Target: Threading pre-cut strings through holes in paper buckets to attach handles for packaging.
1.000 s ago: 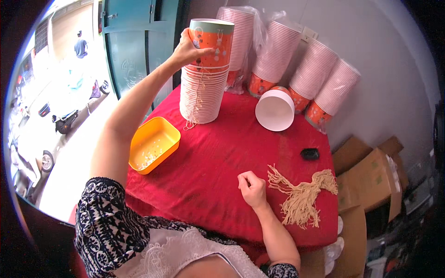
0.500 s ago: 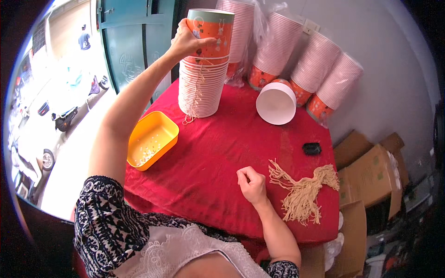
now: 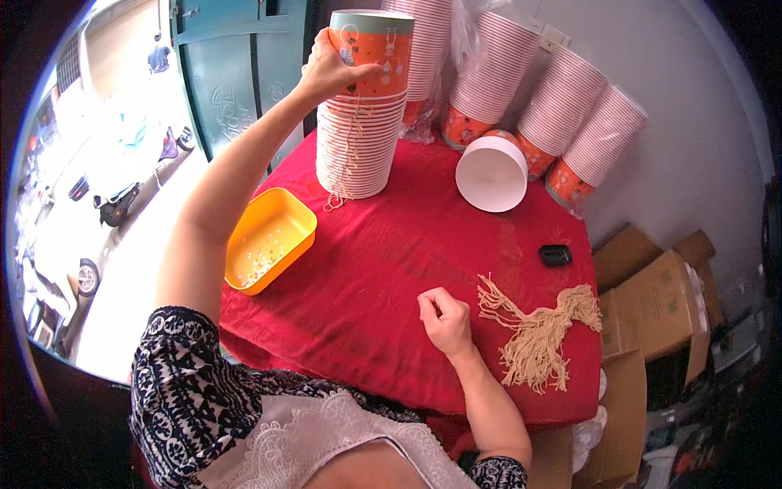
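Gripping: left hand (image 3: pixel 330 69) clamped on the top orange paper cup (image 3: pixel 371 53) of the tall cup stack (image 3: pixel 358 138), far side of the red tablecloth (image 3: pixel 383 277).
Right hand: right hand (image 3: pixel 444 319) loosely fisted, holding nothing visible, just beside the string bundle (image 3: pixel 542 334).
Progress: judged midway; many stacked cups carry strings, bundle and sleeved cup stacks (image 3: pixel 562 106) behind remain.
Nearby: yellow tray (image 3: pixel 269 240) left of the stack, white cup (image 3: pixel 491 173) on its side to the right.

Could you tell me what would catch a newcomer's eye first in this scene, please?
The tall stack of paper cups at the far side of the red tablecloth stands out, with the left hand gripping its orange top cup. The right hand rests closed on the cloth beside a bundle of cream strings. A yellow tray sits at the left edge.
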Action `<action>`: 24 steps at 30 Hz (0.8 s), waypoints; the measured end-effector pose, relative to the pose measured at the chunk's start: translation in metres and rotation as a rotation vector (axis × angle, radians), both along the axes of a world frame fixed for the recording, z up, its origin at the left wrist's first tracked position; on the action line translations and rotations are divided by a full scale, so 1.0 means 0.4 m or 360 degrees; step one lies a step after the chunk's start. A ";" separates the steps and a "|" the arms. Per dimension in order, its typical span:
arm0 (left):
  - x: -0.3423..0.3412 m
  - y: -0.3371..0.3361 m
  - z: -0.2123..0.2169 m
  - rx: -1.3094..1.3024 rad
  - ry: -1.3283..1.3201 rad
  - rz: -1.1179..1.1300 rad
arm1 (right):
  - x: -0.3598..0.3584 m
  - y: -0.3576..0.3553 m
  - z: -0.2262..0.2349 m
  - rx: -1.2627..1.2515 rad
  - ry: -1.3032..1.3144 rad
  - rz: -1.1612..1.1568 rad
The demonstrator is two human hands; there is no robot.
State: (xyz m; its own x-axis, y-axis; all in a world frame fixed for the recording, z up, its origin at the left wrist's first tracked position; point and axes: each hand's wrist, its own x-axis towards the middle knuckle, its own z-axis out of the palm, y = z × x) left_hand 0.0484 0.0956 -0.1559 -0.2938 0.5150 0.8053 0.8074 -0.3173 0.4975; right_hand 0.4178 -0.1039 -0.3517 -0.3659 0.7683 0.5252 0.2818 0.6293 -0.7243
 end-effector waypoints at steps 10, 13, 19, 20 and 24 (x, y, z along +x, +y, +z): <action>0.016 -0.029 0.031 -0.0226 0.0154 0.0308 | 0.014 0.000 -0.007 -0.0039 -0.0081 -0.0008; 0.023 -0.053 0.103 0.0431 0.0415 0.0299 | 0.007 0.001 -0.002 -0.0008 -0.0068 0.0004; 0.071 -0.028 0.255 -0.0339 0.1718 0.0597 | -0.008 0.004 -0.001 -0.0007 -0.0054 0.0045; 0.032 0.020 0.237 -0.0153 0.1851 0.0619 | -0.018 0.001 0.000 -0.0005 -0.0058 0.0080; 0.127 0.003 0.239 -0.0313 0.1342 0.0137 | -0.001 -0.002 -0.010 0.0014 -0.0044 0.0023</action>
State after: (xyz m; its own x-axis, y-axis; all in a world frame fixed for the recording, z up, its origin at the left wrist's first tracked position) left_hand 0.0991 0.0967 -0.0602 0.3162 0.6711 0.6705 0.9485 -0.2092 -0.2379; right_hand 0.4174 -0.1047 -0.3555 -0.3914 0.7580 0.5217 0.2922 0.6400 -0.7106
